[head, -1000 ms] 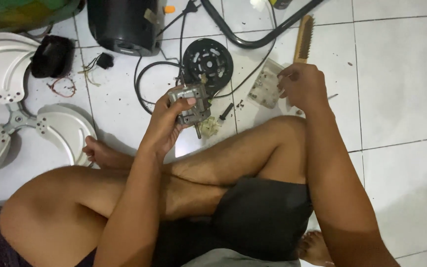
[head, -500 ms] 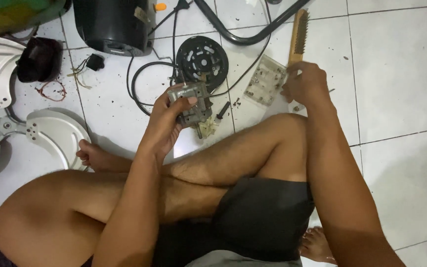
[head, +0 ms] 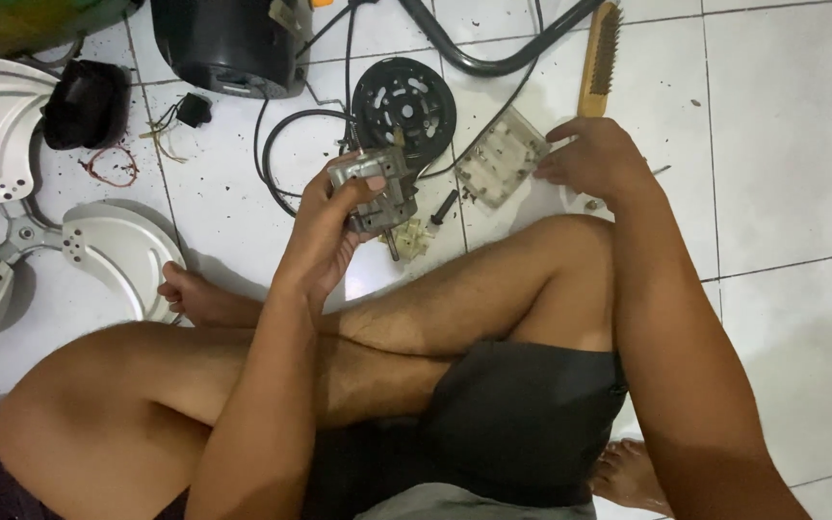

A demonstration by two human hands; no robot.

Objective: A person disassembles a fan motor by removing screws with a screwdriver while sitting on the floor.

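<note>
My left hand [head: 325, 226] grips a small grey metal motor block [head: 377, 191] with a shaft sticking out below, held above the white tiled floor in front of my crossed legs. My right hand [head: 597, 159] rests on the floor with its fingertips at the edge of a clear plastic switch plate [head: 500, 156]; whether it pinches anything I cannot tell. A black round ventilated cover [head: 404, 98] lies just beyond the motor block, and a small black screw-like part [head: 443, 207] sits on the tile between the two hands.
A wooden-handled wire brush [head: 601, 56] lies beyond my right hand. Grey metal fan blades [head: 98, 246] spread at the left, next to a black cap [head: 84, 101]. A black housing [head: 233, 39] with cables [head: 276, 154] stands at the top; a curved black tube [head: 493, 58] runs behind.
My view has shifted slightly. My right hand has slid a little left, from the wire brush toward the clear plate. The left hand keeps its hold on the motor block.
</note>
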